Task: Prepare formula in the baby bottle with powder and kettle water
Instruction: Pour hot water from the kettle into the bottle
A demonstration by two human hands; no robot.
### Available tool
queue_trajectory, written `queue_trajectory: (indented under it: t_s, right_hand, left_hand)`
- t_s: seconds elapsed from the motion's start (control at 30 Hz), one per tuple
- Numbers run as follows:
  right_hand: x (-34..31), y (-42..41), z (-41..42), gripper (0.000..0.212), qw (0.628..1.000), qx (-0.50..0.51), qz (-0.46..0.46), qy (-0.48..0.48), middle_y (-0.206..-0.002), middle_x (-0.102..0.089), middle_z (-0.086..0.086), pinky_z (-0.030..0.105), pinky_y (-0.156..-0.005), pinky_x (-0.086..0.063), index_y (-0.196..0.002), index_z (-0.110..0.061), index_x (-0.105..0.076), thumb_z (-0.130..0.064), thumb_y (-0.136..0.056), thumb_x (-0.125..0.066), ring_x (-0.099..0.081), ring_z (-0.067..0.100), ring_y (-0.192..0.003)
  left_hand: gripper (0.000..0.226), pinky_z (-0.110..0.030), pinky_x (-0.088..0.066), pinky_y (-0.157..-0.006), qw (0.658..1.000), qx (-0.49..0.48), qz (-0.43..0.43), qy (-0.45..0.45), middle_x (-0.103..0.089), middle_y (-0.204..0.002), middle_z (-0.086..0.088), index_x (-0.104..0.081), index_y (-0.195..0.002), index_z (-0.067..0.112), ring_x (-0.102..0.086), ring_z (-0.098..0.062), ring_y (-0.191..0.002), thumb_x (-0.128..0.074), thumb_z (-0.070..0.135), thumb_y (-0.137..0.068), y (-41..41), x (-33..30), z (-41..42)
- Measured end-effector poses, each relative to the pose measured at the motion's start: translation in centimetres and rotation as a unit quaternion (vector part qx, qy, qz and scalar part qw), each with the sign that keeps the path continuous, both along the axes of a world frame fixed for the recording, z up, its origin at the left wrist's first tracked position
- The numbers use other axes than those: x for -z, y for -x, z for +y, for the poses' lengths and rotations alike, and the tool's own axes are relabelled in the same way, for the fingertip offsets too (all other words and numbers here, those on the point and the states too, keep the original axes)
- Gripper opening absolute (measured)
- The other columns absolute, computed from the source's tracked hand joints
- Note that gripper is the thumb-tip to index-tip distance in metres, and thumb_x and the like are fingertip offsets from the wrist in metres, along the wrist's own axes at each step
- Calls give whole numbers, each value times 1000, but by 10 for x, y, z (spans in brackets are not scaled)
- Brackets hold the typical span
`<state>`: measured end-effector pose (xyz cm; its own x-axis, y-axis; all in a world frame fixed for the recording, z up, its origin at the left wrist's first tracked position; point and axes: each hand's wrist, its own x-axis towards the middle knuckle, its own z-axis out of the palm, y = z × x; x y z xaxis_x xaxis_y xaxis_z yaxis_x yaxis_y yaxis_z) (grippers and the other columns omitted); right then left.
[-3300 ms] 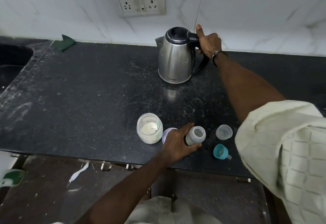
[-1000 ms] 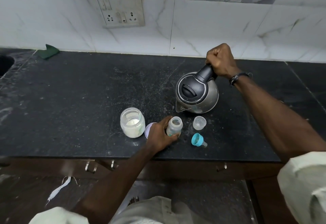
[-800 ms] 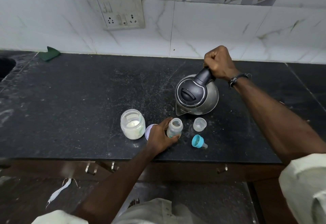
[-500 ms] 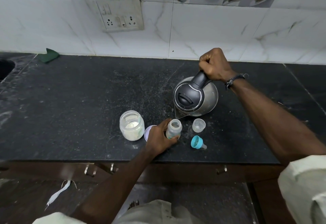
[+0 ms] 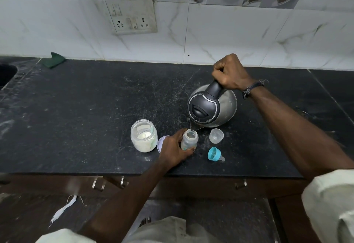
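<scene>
Gripping bottle (image 5: 189, 141) (upright), left hand (image 5: 173, 151), kettle (image 5: 211, 107) above

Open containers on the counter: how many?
3: the powder jar at left, the baby bottle held in the left hand, and the small clear cup right of it.

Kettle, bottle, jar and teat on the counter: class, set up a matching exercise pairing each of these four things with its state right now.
Things:
1. kettle
2. baby bottle
3. powder jar
4. blue teat

States:
A. lying on its side on the counter
B. tilted, spout over an open neck, gripped by the right hand
C. standing lidless, white powder inside
D. upright, held by the left hand

Pairs: 1-B, 2-D, 3-C, 4-A
</scene>
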<state>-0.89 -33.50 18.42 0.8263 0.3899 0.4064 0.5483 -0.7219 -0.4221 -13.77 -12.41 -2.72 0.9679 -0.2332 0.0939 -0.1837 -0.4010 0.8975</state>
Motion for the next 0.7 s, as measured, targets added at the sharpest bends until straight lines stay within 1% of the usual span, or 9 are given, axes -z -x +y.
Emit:
queue_trajectory:
  t_s: [0.07,0.13,0.2,0.27,0.4,0.5,0.6,0.7]
  right_hand:
    - [-1,1,1,27,1000,-4,-1,4,-41,-23,2,20,-44,-14,-42,-12,-35,-17,-66,-47,-18,15,-44]
    - [-2,2,2,28,1000,-4,-4,9,-42,-22,2,20,-44,-14,-42,-12,-33,-16,-66,-47,-16,15,-45]
    - [-3,2,2,29,1000,-4,-7,14,-43,-21,3,18,-44,-13,-43,-11,-31,-15,-66,-47,-15,17,-47]
    - [-4,4,3,30,1000,-7,-7,17,-42,-20,2,16,-43,-16,-43,-14,-29,-15,-66,-47,-15,16,-46]
    - [-6,7,5,35,1000,-17,-8,19,-40,-19,-5,14,-42,-20,-43,-25,-25,-15,-67,-47,-15,14,-43]
    - [-7,8,4,33,1000,-15,-9,23,-40,-19,-4,14,-42,-19,-43,-24,-25,-17,-67,-46,-15,15,-44]
    - [-6,8,3,30,999,-13,-14,28,-41,-19,-1,15,-42,-16,-43,-18,-27,-19,-67,-46,-15,17,-45]
    - [-5,7,1,29,999,-11,-18,33,-42,-20,2,17,-43,-16,-43,-13,-30,-24,-66,-43,-15,17,-45]
  left_hand:
    - [61,-31,-55,-92,1000,0,-1,-1,-71,-111,13,-59,-127,25,-66,-1,-103,-84,29,-71,0,0,0]
    - [62,-28,-55,-92,1000,1,-3,-3,-71,-111,14,-59,-128,25,-66,1,-104,-85,26,-72,1,0,0]
    - [61,-24,-54,-91,1000,2,-6,-4,-70,-111,16,-59,-128,24,-64,5,-103,-86,24,-73,1,-1,1]
    - [60,-21,-54,-90,1000,2,-9,-7,-69,-109,17,-60,-127,23,-63,9,-101,-86,23,-73,1,-1,1]
    - [60,-24,-54,-90,1000,4,-12,-6,-69,-109,16,-60,-127,25,-64,4,-103,-86,23,-73,1,-2,1]
    - [61,-27,-55,-92,1000,4,-9,-1,-69,-110,17,-59,-127,28,-65,2,-104,-86,25,-73,2,-2,1]
    - [60,-30,-55,-93,1000,2,-8,-4,-68,-111,19,-59,-126,30,-65,4,-104,-86,28,-73,2,-2,1]
    - [57,-34,-56,-90,1000,3,-13,-6,-72,-111,14,-61,-125,26,-67,-2,-103,-84,32,-73,1,0,1]
